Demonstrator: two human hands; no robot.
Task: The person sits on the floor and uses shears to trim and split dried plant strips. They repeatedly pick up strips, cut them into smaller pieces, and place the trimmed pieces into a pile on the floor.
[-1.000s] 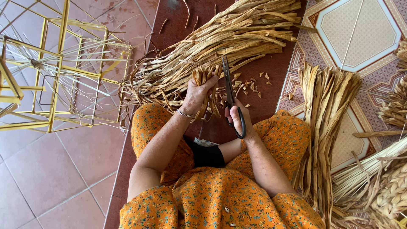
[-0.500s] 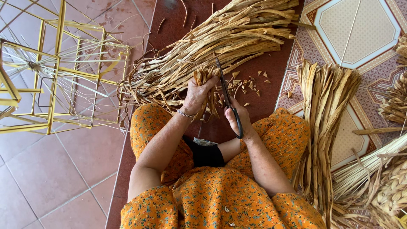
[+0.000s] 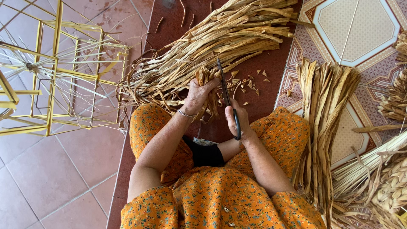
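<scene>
Dried stalk bunch (image 3: 206,82) sits upright in the left hand (image 3: 197,95), fist closed round it, just above the lap, over the dark red floor strip (image 3: 263,80). Scissors (image 3: 227,99) in the right hand (image 3: 237,121), fingers wrapped through the black handle, blades together as far as I can see, lying right beside the bunch, tips pointing away toward the big stalk pile (image 3: 212,46).

Step in hand looks like trimming the bunch ends; small offcuts (image 3: 250,82) lie scattered on the floor just beyond the scissors. Next cut would need the blades parted and set across the stalk ends, with the left hand's fingers kept below the cut line.

Second sheaf (image 3: 324,118) lies to the person's right on the patterned tiles (image 3: 360,29). Yellow wire frame (image 3: 63,72) stands to the left, well apart from the hands. Woven straw pieces (image 3: 394,186) at far right.
</scene>
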